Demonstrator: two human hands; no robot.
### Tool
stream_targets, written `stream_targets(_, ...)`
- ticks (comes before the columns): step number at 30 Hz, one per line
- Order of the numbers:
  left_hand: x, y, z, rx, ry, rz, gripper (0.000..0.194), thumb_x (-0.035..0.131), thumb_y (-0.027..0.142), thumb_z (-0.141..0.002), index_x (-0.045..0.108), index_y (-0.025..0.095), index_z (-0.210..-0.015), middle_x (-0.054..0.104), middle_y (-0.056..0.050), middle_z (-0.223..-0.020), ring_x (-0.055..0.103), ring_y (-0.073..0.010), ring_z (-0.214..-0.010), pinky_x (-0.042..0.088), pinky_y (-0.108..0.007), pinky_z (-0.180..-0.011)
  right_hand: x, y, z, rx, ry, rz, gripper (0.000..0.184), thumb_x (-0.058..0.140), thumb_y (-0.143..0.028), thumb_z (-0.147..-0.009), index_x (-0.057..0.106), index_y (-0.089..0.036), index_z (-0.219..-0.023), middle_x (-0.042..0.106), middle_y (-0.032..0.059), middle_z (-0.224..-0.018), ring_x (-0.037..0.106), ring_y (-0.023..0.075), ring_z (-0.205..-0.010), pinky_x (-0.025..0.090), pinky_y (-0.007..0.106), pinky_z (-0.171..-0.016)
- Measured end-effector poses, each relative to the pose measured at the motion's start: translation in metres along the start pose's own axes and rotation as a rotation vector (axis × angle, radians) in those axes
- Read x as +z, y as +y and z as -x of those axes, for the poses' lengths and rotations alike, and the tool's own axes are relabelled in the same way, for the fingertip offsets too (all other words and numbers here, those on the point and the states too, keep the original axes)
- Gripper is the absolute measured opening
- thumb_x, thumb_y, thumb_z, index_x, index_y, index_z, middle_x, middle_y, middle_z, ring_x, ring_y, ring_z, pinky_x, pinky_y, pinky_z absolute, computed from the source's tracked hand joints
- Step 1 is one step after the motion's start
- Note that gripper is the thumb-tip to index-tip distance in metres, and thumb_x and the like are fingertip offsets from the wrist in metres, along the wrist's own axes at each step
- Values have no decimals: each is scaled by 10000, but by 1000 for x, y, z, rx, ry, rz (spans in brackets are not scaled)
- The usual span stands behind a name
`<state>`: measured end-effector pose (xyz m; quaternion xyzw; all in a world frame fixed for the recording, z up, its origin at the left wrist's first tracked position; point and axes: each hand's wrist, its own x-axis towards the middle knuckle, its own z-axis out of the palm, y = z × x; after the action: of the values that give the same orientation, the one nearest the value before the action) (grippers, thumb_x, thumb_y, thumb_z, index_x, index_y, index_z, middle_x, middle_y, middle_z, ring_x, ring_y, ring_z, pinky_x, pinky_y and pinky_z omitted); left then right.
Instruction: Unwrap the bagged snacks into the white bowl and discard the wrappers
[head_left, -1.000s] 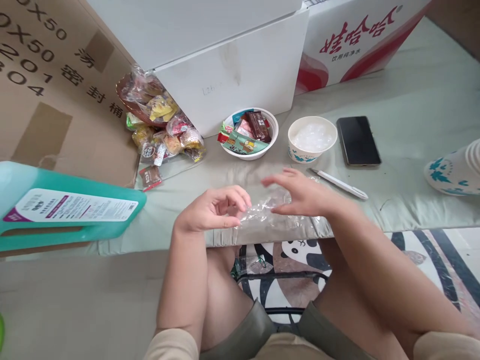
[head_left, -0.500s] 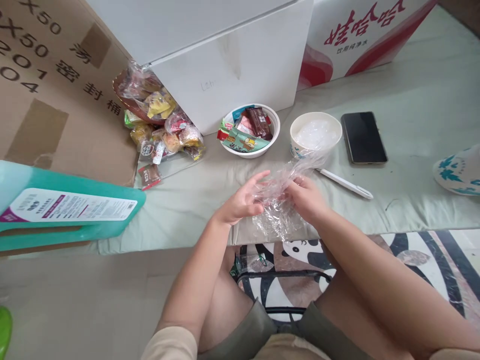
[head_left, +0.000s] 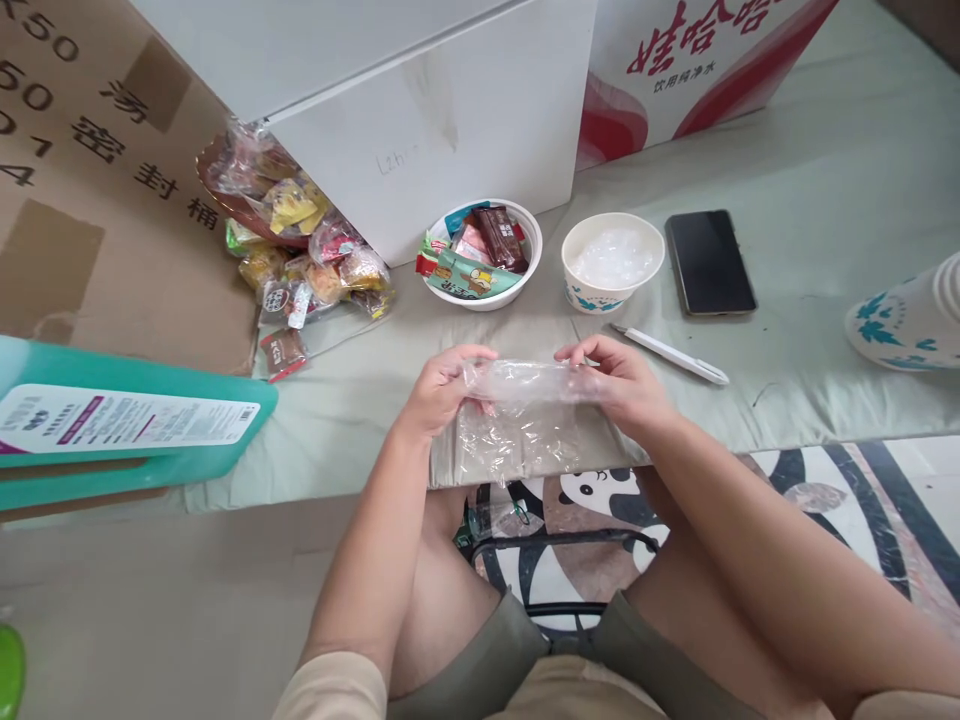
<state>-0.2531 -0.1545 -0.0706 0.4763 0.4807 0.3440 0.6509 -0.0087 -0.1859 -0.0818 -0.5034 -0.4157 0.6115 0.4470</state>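
Note:
A clear plastic bag [head_left: 525,400] is stretched sideways between my two hands, its loose lower part hanging over the table's front edge. My left hand [head_left: 446,385] pinches one end of it, and my right hand [head_left: 611,380] grips the other. Just beyond them stands a paper bowl [head_left: 600,298] with blue leaf prints, holding crumpled clear plastic [head_left: 613,256]. To its left is a white bowl [head_left: 534,262] filled with packaged snacks [head_left: 480,270]. A white pen-like utility knife [head_left: 671,354] lies close to my right hand.
A black phone [head_left: 711,262] lies behind the knife, and stacked paper bowls [head_left: 900,318] lie at the far right. Wrapped snacks [head_left: 322,275] spill from a reddish basket [head_left: 210,175]. A green jug [head_left: 240,385], a cardboard box [head_left: 150,270] and white boxes [head_left: 465,120] border the table.
The plastic bag, bunched up and trailing toward the paper bowl before, is now spread flat between both hands. My left hand has closed on its edge. The camera view has shifted slightly.

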Motion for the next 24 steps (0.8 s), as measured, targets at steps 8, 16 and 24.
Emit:
stream_targets(8, -12, 5, 8, 87, -157, 10, 280, 685, 350, -676, 814, 159, -836, 800, -110, -907, 742, -236, -801, 598, -351, -743, 3, -5, 3, 91, -63, -98, 478, 613, -467, -820, 503, -301, -1255, 640, 82, -1246, 681, 200, -870, 585, 381, -765)
stream_targets(16, 1, 4, 2, -14, 73, 129, 726, 883, 282, -623, 510, 285, -1246, 744, -2, -1018, 739, -177, -769, 581, -302, -694, 7, 2, 3, 64, 14, -109, 765, 773, -303, -713, 419, -294, -1391, 688, 4, -880, 687, 212, -847, 564, 366, -769)
stream_targets(24, 10, 6, -3, -141, 71, 248, 593, 955, 280, -541, 635, 160, -1025, 759, -30, -832, 731, -147, -729, 580, -237, -667, 6, 4, 1, 143, -157, 15, 296, 761, -465, -754, 658, -215, -877, 713, 48, -866, 668, 194, -804, 554, 370, -797)
